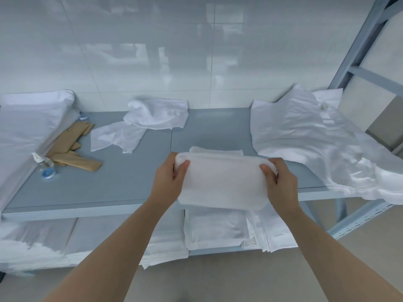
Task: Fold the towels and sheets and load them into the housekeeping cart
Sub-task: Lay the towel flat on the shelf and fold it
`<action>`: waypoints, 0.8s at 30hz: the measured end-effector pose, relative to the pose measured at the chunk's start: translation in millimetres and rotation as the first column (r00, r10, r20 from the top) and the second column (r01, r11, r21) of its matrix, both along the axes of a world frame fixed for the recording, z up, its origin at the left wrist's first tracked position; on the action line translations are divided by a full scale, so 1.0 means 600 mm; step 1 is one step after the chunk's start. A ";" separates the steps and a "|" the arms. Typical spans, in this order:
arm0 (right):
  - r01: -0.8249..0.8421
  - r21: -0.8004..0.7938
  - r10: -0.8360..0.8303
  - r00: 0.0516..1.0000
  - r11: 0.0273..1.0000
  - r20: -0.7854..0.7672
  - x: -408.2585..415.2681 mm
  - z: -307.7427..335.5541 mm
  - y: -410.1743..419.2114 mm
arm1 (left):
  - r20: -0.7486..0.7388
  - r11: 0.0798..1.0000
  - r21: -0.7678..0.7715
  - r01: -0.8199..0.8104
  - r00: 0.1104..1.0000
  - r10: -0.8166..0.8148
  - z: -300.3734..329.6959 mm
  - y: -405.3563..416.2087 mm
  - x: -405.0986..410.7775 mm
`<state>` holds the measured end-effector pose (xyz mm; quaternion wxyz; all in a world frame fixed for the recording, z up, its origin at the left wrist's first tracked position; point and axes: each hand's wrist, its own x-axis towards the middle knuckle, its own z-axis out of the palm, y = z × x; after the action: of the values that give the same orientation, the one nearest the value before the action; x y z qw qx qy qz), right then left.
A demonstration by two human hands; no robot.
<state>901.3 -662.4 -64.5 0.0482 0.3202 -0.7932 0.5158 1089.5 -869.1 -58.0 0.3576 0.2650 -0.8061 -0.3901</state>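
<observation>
**Folded towel held by both ends, long axis running left to right**

The folded towel [222, 182] sits between the two hands, its long axis running straight across from left to right, with its near edge hanging just past the front lip of the grey shelf [130, 182]. The left hand [169, 182] grips the left end, thumb on top and fingers curled under; the right hand [281, 184] grips the right end the same way. Each hand is closed on the towel, and neither is nearer to it than the other, since the towel lies square between them. It seems lifted slightly off the shelf, though whether its far edge touches is hard to tell. Just behind it lies another folded white piece [216, 151], partly hidden. My guess is that the next move carries the towel sideways or down as one flat bundle, so both ends must travel level.

Further out, a loose towel [152, 118] lies crumpled at the back, a heap of sheets [316, 138] at the right, brown paper packets [72, 147] and a small bottle [44, 165] at the left. Folded linen [216, 227] is stacked on the shelf below
</observation>
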 end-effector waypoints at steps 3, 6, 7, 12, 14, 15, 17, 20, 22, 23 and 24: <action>0.059 0.031 -0.061 0.997 0.998 0.057 -0.053 -0.008 -0.054 | 0.007 1.000 -0.006 -0.021 1.000 0.021 -0.014 -0.055 -0.049; 0.116 0.061 -0.121 0.989 0.991 0.080 -0.113 -0.010 -0.114 | 0.048 0.999 -0.026 -0.038 0.998 0.039 -0.031 -0.120 -0.115; 0.137 0.069 -0.143 0.986 0.988 0.084 -0.136 -0.012 -0.137 | 0.050 0.998 -0.029 -0.051 0.997 0.052 -0.038 -0.143 -0.141; 0.041 0.376 -0.188 0.913 0.926 0.362 -0.232 -0.094 -0.217 | 0.455 0.997 0.067 -0.035 0.890 0.000 -0.125 -0.225 -0.250; -0.078 0.467 -0.170 0.868 0.881 0.466 -0.237 -0.146 -0.221 | 0.579 0.995 0.097 0.003 0.814 -0.059 -0.174 -0.228 -0.261; -0.095 0.478 -0.172 0.858 0.873 0.485 -0.235 -0.163 -0.219 | 0.593 0.995 0.096 0.017 0.802 -0.071 -0.195 -0.226 -0.260; -0.075 0.482 -0.168 0.881 0.873 0.441 -0.237 -0.181 -0.216 | 0.568 0.998 0.046 0.030 0.821 -0.051 -0.222 -0.224 -0.255; -0.022 0.462 -0.131 0.946 0.887 0.296 -0.239 -0.185 -0.215 | 0.479 1.000 -0.011 0.000 0.878 0.005 -0.223 -0.223 -0.250; 0.010 0.401 -0.106 0.970 0.916 0.219 -0.236 -0.187 -0.216 | 0.403 0.998 0.016 -0.058 0.914 0.047 -0.220 -0.221 -0.250; 0.021 0.388 -0.104 0.976 0.921 0.192 -0.235 -0.189 -0.220 | 0.390 0.997 0.022 -0.075 0.919 0.060 -0.219 -0.219 -0.251; 0.029 0.399 -0.104 0.980 0.917 0.169 -0.235 -0.192 -0.225 | 0.411 0.997 0.014 -0.075 0.909 0.063 -0.220 -0.217 -0.252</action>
<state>760.5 -797.5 -179.4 -0.0743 0.2464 -0.8922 0.3712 938.1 -999.4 -190.1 0.1899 0.3745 -0.8475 -0.3248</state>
